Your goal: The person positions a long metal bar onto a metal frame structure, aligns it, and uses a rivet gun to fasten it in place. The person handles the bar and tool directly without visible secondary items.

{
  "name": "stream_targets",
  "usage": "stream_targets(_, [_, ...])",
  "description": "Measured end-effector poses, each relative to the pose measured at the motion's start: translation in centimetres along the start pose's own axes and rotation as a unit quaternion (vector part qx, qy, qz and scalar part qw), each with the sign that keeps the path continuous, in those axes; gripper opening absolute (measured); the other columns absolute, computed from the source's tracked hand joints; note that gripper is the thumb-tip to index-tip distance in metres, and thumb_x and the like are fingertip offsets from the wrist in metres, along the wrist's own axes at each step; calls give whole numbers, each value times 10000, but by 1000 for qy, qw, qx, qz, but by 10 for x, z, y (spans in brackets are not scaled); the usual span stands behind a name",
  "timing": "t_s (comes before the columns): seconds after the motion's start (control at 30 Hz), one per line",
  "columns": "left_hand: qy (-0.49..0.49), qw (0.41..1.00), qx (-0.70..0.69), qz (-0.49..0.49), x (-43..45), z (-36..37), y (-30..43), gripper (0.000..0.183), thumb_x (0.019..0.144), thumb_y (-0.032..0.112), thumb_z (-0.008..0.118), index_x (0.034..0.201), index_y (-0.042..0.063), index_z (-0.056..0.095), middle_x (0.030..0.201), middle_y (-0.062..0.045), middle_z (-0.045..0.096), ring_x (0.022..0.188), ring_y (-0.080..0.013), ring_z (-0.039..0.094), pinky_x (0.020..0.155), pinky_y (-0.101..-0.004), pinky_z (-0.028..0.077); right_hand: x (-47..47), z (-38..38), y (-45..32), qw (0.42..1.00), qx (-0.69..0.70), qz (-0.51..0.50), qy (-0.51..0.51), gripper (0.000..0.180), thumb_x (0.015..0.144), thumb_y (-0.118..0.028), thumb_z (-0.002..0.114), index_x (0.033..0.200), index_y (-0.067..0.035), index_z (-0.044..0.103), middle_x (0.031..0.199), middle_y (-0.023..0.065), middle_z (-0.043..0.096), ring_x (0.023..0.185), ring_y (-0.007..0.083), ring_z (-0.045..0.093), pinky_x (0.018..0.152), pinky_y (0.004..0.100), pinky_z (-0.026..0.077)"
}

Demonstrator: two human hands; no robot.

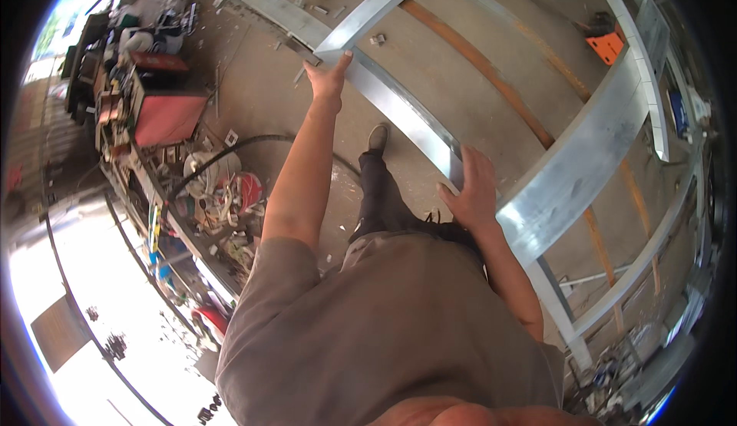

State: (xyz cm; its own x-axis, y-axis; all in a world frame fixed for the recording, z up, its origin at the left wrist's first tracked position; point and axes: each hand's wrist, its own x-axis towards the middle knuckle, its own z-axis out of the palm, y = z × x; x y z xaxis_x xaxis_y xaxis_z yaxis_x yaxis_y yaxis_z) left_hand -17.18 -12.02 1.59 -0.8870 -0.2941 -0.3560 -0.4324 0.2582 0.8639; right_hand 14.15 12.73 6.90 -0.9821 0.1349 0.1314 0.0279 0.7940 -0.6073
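A shiny rectangular metal bar (pixel 403 106) spans the space between my two hands, above the concrete floor. At its far left end, my left hand (pixel 327 83) is at the corner where the bar meets a long pale metal beam (pixel 380 8). Its thumb and a finger are spread on the corner; the other fingers are hidden. My right hand (pixel 475 193) is beside the bar's near right end, fingers raised along the end and thumb apart. Whether it grips the bar cannot be told. Right of that hand runs a wide metal beam (pixel 581 178).
Rusty orange steel strips (pixel 489 75) cross beneath the frame. An orange tool or case (pixel 606 46) sits at the upper right. A red-sided cabinet (pixel 170 118) and cluttered bench stand at left, with a black hose (pixel 247 141) curving over the floor. Loose metal offcuts (pixel 378 39) lie about.
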Motion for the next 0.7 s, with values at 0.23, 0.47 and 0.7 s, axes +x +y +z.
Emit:
stream_targets(0.23, [-120, 985, -112, 50, 46, -1, -28, 1274, 763, 203, 965, 1663, -67, 103, 1603, -245, 390, 1451, -325, 447, 1191, -424, 412, 102, 93, -37, 981, -103, 131, -97, 940, 760, -287, 873, 1580, -102, 451, 1539, 181, 526, 1433, 394, 481, 1208, 583, 373])
stream_targets(0.47, [-110, 991, -41, 60, 50, 2, -30, 1098, 831, 102, 903, 1624, -51, 159, 1485, -197, 482, 1334, -285, 533, 1108, -403, 483, 110, 108, -39, 979, -146, 127, -72, 812, 768, -214, 882, 1488, -93, 529, 1390, 138, 647, 1314, 378, 580, 1134, 488, 472])
stream_targets(0.7, [-132, 988, -64, 43, 49, -3, -34, 1163, 809, 247, 927, 1627, -89, 171, 1584, -288, 346, 1461, -389, 406, 1234, -474, 351, 110, 110, -39, 981, -138, 125, -56, 863, 712, -216, 902, 1495, -139, 549, 1408, 116, 649, 1310, 355, 586, 1134, 478, 480])
